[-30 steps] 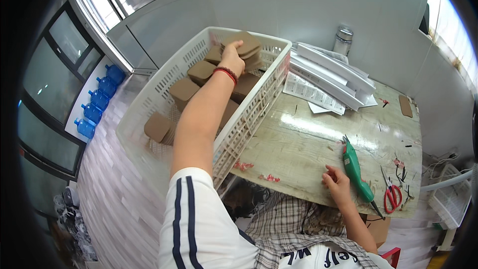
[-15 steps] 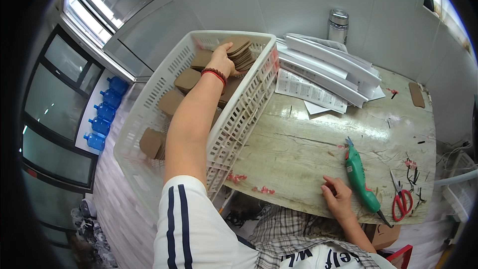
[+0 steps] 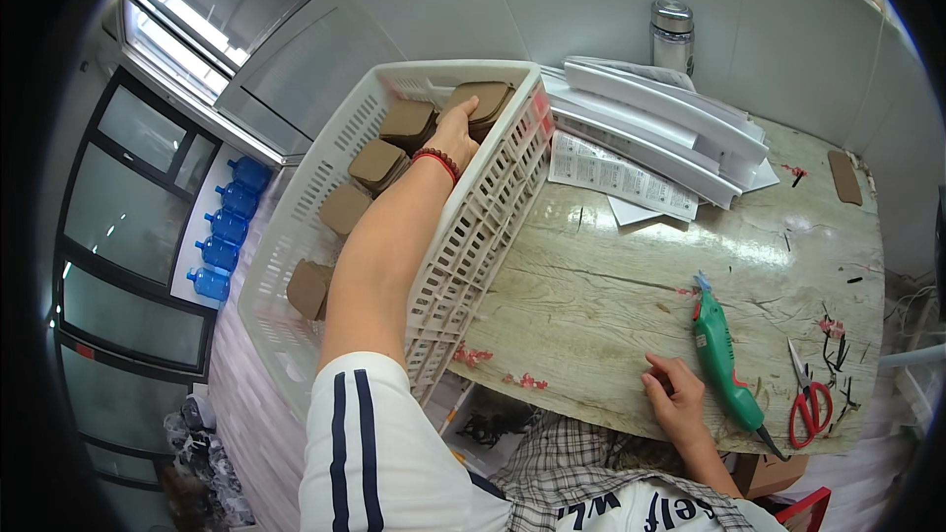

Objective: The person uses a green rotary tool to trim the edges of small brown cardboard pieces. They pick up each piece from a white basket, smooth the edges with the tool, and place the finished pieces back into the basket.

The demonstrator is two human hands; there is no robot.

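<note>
My left hand [image 3: 455, 136] reaches into the white plastic basket [image 3: 473, 256] at its far corner. Its thumb lies on top of a stack of flat brown rounded pieces [image 3: 490, 99], while the other fingers are mostly hidden at the stack's side. Several similar brown stacks [image 3: 374, 164] stand along the basket's left side, the nearest [image 3: 307, 288] partly beside my forearm. My right hand [image 3: 676, 396] rests at the table's front edge with nothing in it, fingers loosely bent and apart. Right of it lies a green electric cutter [image 3: 719, 350] with a dark cord.
Red-handled scissors [image 3: 810, 409] lie at the table's right, near dark scraps. White paper sheets and folded card [image 3: 650, 138] are piled at the back, before a metal-lidded flask [image 3: 672, 34]. One brown piece [image 3: 844, 177] lies far right. Blue water jugs [image 3: 227, 227] line the left wall.
The brown stack in my left hand was tilted and fanned; it now sits lower and more level in the basket's far corner. My right hand has stayed by the table edge.
</note>
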